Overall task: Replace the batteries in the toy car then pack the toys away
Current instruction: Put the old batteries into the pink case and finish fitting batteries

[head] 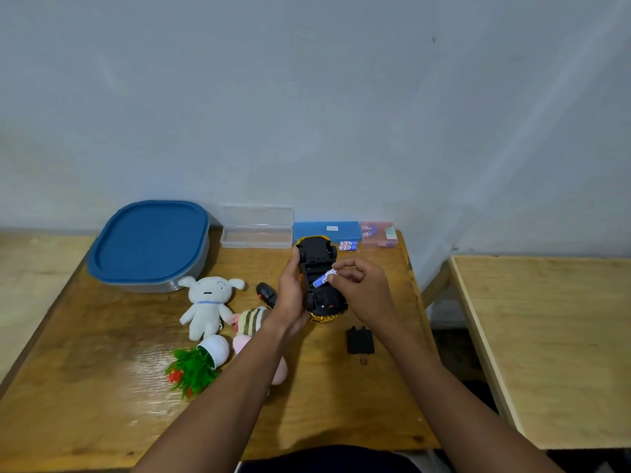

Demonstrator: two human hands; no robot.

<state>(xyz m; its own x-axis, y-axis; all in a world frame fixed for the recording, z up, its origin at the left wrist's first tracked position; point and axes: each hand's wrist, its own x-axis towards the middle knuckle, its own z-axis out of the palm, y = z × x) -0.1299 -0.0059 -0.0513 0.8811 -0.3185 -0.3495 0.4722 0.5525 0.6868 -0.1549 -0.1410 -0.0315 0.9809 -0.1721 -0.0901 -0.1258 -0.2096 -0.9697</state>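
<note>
**Two hands on the upturned toy car point(317, 257)**

My left hand point(290, 295) is wrapped around the side of the yellow car, holding it belly-up over the far part of the wooden table point(102, 387). I cannot tell whether it touches the top. My right hand point(362, 288) pinches a blue-and-white battery point(322, 278) between thumb and fingertips, its lower end at the open compartment in the black underside. A black battery cover point(360, 340) lies flat just near the car. Spare batteries point(348, 246) lie beyond it, beside a blue case point(327, 230) and a pink case point(377, 233). To the left sit a black remote point(266, 294), a white plush dog point(206, 302), a striped plush point(252, 322), a tipped fake plant point(201, 363), a clear case point(257, 230) and a blue-lidded container point(150, 244).
</note>
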